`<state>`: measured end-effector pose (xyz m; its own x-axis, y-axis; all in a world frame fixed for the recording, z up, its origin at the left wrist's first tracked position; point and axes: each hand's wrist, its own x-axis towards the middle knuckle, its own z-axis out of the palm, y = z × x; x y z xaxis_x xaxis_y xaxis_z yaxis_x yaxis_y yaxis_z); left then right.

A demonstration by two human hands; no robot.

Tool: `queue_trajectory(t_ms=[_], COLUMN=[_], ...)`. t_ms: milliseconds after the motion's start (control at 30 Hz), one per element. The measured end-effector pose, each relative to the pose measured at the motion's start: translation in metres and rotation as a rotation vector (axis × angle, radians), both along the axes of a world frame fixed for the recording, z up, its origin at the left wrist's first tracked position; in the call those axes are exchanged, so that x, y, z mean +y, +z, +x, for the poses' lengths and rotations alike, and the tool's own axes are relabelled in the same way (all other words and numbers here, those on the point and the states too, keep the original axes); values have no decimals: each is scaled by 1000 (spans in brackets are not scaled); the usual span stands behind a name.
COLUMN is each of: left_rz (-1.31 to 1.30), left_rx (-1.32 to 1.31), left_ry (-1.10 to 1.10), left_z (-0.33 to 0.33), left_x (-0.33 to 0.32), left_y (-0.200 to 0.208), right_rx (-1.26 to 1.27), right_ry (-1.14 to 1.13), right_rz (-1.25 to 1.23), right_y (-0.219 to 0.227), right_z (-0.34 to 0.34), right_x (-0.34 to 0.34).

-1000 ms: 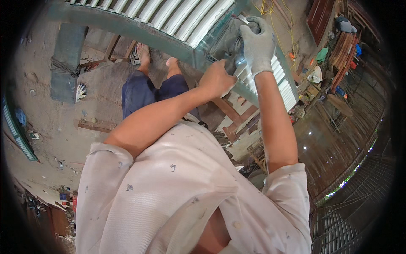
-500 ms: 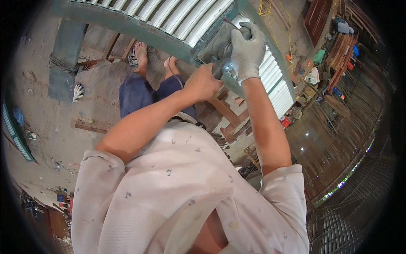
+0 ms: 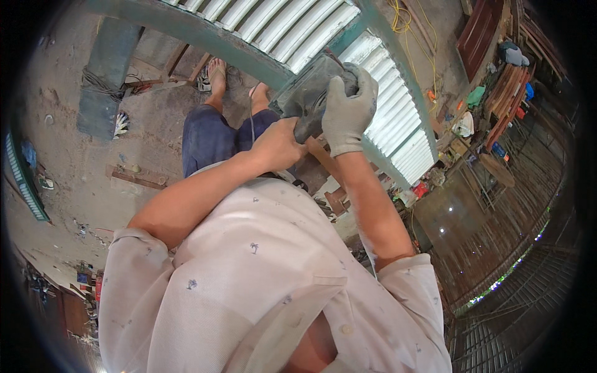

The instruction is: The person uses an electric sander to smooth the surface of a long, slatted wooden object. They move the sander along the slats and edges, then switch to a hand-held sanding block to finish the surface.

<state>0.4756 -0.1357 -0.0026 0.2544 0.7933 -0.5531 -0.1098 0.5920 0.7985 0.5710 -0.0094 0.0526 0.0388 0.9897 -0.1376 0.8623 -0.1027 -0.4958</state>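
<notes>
A dark, dusty power tool that looks like a belt sander rests on the green frame of a louvered shutter, where the long rail meets a cross rail. Closed round the tool's near end is my bare left hand. My right hand, in a grey-white work glove, grips a rounded part on its far right side. Light slats of the shutter show beyond the glove. The sander's underside is hidden. A cord hangs down near my left leg.
A green board with a coiled cable lies at the left, a spare glove beside it. Wood pieces lie on the floor. Yellow cord, a dark red panel and stacked planks are at the right.
Both hands have drawn the sander left and toward my body along the shutter frame. More of the slats beyond the gloved hand now show. Both grips stay closed.
</notes>
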Motion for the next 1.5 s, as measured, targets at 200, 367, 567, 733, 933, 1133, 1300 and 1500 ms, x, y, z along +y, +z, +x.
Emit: queue_trajectory(t_ms=[200, 367, 567, 733, 933, 1133, 1300, 1500], left_rz=[79, 84, 232, 144, -23, -19, 32, 37], left_rx=[72, 34, 74, 90, 213, 172, 201, 127], left_ry=[-33, -13, -44, 9, -35, -45, 13, 78], left_z=[9, 9, 24, 29, 22, 25, 34, 31], left_x=[15, 47, 98, 141, 74, 51, 92, 29], left_y=[-11, 1, -21, -15, 13, 15, 4, 5], right_rx=[-13, -35, -62, -64, -182, -149, -76, -189], right_ry=[15, 8, 24, 74, 75, 24, 73, 89], right_rz=[1, -19, -4, 49, 29, -7, -37, -35], right_y=[-3, -6, -11, -11, 4, 0, -2, 9], right_z=[6, 12, 24, 32, 7, 18, 15, -1], right_x=[22, 49, 110, 164, 85, 64, 107, 46])
